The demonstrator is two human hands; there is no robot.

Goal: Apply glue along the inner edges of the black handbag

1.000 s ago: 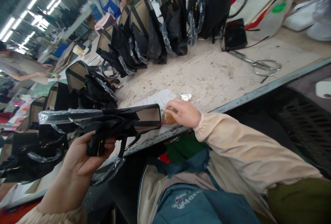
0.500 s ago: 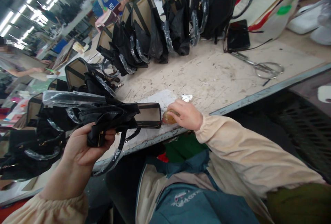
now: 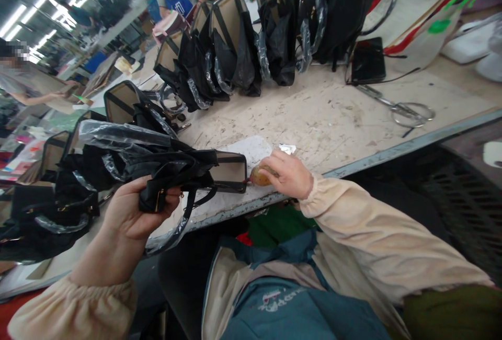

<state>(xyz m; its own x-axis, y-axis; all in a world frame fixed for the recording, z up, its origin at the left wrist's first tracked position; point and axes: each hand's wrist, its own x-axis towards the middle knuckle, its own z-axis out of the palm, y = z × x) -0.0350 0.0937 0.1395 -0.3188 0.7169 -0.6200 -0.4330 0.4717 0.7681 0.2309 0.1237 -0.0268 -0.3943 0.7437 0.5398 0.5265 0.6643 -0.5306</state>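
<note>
A black bag (image 3: 180,167) with plastic-wrapped handles lies on its side at the table's front edge, its tan, black-edged panel (image 3: 231,172) pointing right. My left hand (image 3: 147,209) is wrapped round the dark fabric of this bag from below. In my right hand (image 3: 288,172) is a small yellowish bottle (image 3: 262,176), its reddish tip at the right edge of the panel. Whether the tip touches the edge is too small to tell. White paper (image 3: 251,146) lies beneath the panel and bottle.
More black bags (image 3: 235,52) stand in a row along the back, others at the left. Scissors (image 3: 408,112), a black flat object (image 3: 368,60) and a crumpled white scrap (image 3: 287,148) lie on the table (image 3: 325,115). Two people stand beyond.
The bottle's tip now shows beside the panel's edge, and the bottle and my right hand have shifted slightly right. My left hand keeps its hold on the bag. The whole view has shifted a little.
</note>
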